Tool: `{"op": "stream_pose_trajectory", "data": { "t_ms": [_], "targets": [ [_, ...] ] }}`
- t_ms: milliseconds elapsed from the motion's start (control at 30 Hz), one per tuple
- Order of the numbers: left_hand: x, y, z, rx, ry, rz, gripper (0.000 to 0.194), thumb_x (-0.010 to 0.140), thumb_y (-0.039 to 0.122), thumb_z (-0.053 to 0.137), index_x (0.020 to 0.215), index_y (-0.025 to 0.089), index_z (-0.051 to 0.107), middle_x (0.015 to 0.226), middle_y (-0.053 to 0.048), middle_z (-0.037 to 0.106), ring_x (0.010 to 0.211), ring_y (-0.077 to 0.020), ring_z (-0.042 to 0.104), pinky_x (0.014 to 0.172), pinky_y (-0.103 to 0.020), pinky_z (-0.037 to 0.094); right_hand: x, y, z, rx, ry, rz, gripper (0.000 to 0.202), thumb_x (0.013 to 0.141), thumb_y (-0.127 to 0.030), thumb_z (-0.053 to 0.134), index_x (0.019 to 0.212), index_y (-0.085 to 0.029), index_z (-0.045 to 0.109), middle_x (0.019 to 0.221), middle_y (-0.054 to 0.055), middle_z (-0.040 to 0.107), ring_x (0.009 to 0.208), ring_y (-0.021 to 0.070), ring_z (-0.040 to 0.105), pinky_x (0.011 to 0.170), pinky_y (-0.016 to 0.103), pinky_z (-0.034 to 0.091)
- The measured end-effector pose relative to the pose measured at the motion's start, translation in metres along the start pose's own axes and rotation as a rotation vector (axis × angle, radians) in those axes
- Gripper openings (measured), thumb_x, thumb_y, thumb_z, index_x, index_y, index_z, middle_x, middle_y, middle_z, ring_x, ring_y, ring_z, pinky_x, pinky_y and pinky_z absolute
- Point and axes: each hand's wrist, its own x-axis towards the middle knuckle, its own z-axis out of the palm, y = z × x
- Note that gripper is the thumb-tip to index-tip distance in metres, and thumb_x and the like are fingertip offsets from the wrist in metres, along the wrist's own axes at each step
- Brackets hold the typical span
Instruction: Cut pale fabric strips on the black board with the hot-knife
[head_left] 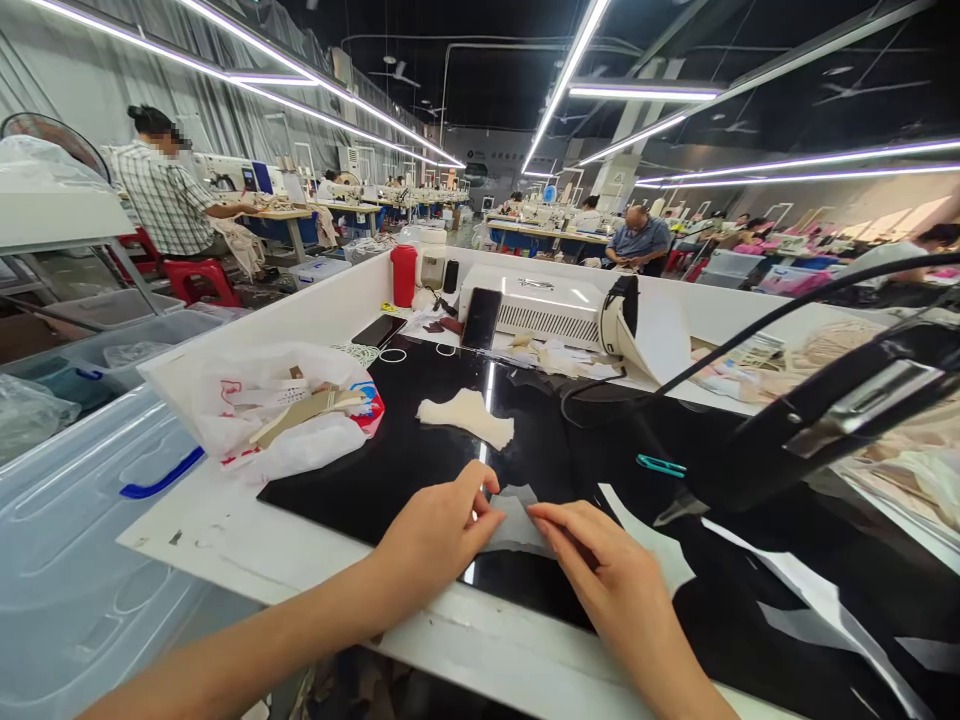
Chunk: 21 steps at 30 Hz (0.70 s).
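A thin, translucent whitish piece (pixel 516 520) lies on the black board (pixel 375 470) between my two hands. My left hand (pixel 442 525) pinches its left edge with thumb and forefinger. The fingertips of my right hand (pixel 607 560) are pressed together at the piece's right edge. Beyond them a cream fabric piece (pixel 469 415) rests flat on the board. To the right of my right hand lies a pale white cut piece (pixel 649 540), partly covered by that hand. Small teal snips (pixel 661 466) are further right.
A plastic bag (pixel 300 440) with scraps stands at the left. A black lamp arm (pixel 810 420) crosses the right side. Behind are a white machine (pixel 540 305), a phone (pixel 379 331) and a red cup (pixel 403 276). People sit at distant tables.
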Motion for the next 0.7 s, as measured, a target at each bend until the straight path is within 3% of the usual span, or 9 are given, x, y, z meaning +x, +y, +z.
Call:
{"op": "stream_pose_trajectory", "data": {
  "t_ms": [100,267,467,700],
  "targets": [
    [0.002,-0.001,0.002,0.241,0.031,0.083,0.003,0.098,0.025,0.057,0.099,0.022,0.058,0.078,0.005,0.066,0.066,-0.0132,0.06,0.063,-0.025,0.038,0.001,0.002,0.003,-0.109,0.01,-0.057,0.033,0.104,-0.045,0.045,0.108,-0.028,0.073,0.092,0.006,0.07,0.082,0.0204,0.067,0.069,0.03,0.054],
    [0.001,-0.006,0.007,0.522,0.032,0.217,0.016,0.102,0.026,0.053,0.09,0.02,0.062,0.083,0.001,0.067,0.074,-0.0156,0.064,0.064,-0.027,0.039,0.0,0.007,0.01,-0.264,0.014,-0.164,0.034,0.106,-0.041,0.042,0.111,-0.026,0.072,0.09,0.005,0.069,0.081,0.0205,0.066,0.068,0.032,0.055],
    [0.0,-0.013,0.011,0.587,0.064,0.278,0.023,0.104,0.028,0.051,0.088,0.019,0.065,0.081,-0.001,0.065,0.073,-0.0154,0.063,0.062,-0.027,0.039,-0.001,0.011,0.015,-0.342,0.002,-0.219,0.038,0.107,-0.04,0.039,0.111,-0.024,0.073,0.088,0.007,0.068,0.078,0.0209,0.063,0.069,0.035,0.055],
    [0.0,-0.011,0.012,0.59,0.018,0.244,0.021,0.103,0.027,0.053,0.089,0.019,0.067,0.083,-0.001,0.066,0.075,-0.0177,0.064,0.063,-0.029,0.04,-0.003,0.012,0.016,-0.352,-0.022,-0.209,0.034,0.106,-0.038,0.042,0.11,-0.024,0.073,0.088,0.006,0.067,0.079,0.0204,0.062,0.07,0.034,0.053]
  ]
}}
